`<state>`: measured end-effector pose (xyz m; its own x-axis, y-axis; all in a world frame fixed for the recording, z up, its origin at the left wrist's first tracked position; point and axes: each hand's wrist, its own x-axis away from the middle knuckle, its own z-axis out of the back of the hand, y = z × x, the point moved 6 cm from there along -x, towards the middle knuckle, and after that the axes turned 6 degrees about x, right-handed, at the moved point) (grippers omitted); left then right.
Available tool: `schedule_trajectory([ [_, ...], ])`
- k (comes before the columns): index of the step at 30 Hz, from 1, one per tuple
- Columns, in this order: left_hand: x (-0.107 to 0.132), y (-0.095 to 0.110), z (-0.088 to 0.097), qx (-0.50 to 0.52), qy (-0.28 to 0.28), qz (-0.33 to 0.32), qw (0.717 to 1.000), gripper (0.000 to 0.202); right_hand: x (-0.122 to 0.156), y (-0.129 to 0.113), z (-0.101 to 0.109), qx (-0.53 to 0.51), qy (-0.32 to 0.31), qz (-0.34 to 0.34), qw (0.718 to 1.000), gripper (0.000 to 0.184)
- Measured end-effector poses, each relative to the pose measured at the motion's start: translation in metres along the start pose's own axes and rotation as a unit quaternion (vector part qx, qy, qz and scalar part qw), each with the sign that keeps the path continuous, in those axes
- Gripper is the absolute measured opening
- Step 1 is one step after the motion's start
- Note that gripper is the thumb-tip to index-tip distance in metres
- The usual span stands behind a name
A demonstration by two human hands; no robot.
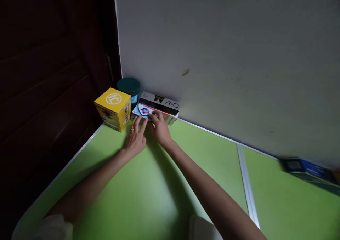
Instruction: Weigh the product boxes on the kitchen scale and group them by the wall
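A small white-and-blue soap box (142, 109) with a shield-shaped logo lies against the front of a long grey-and-black box (171, 104) marked R&O. My left hand (136, 139), a ring on one finger, has its fingers spread and their tips touching the near side of the soap box. My right hand (160, 128) grips the soap box at its right end, fingers over the top and thumb low at the front. To the left is a yellow box (113, 107) with a white round emblem. A dark green lidded tub (129, 86) stands behind it.
The green surface (127, 197) meets a grey wall (225, 63) behind the boxes and dark wooden panels (53, 84) at left. A metal strip (247, 183) crosses the surface. A blurred blue box (315, 171) lies by the wall at far right.
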<state>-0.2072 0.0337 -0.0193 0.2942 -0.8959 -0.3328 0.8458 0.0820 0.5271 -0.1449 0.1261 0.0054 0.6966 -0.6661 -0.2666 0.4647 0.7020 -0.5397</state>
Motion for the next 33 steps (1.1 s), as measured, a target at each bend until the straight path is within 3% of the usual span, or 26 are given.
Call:
schedule_trajectory([
  [4, -0.001, -0.003, -0.001, -0.003, 0.003, 0.017, 1.0, 0.077, 0.009, 0.004, 0.003, -0.048, -0.006, -0.018, 0.999, 0.039],
  [8, 0.0, 0.0, -0.003, 0.026, 0.007, 0.031, 0.999, 0.077, 0.036, 0.046, 0.019, -0.107, 0.039, -0.136, 0.984, 0.04],
  [12, 0.001, 0.005, -0.005, 0.035, 0.003, 0.049, 0.998, 0.077, 0.05, 0.083, 0.025, -0.124, 0.058, -0.203, 0.97, 0.062],
  [18, -0.003, 0.006, 0.003, 0.034, -0.002, 0.049, 0.998, 0.074, 0.042, 0.072, 0.013, -0.184, 0.028, -0.201, 0.962, 0.076],
  [22, -0.001, 0.017, 0.014, 0.027, -0.024, 0.049, 0.998, 0.074, 0.046, 0.067, 0.027, -0.204, -0.004, -0.225, 0.953, 0.077],
  [24, 0.001, 0.035, 0.016, 0.016, -0.023, 0.028, 0.999, 0.071, 0.059, 0.074, 0.05, -0.209, -0.013, -0.251, 0.945, 0.076],
  [27, 0.007, 0.082, 0.004, 0.038, -0.045, -0.031, 0.998, 0.065, 0.096, 0.082, 0.094, -0.237, -0.042, -0.255, 0.937, 0.067],
  [31, 0.036, 0.176, -0.046, 0.132, -0.195, -0.093, 0.967, 0.058, 0.182, 0.08, 0.15, -0.301, -0.105, -0.188, 0.929, 0.051],
  [33, 0.054, 0.229, -0.077, 0.178, -0.28, -0.101, 0.938, 0.058, 0.231, 0.091, 0.177, -0.323, -0.076, -0.18, 0.926, 0.044],
])
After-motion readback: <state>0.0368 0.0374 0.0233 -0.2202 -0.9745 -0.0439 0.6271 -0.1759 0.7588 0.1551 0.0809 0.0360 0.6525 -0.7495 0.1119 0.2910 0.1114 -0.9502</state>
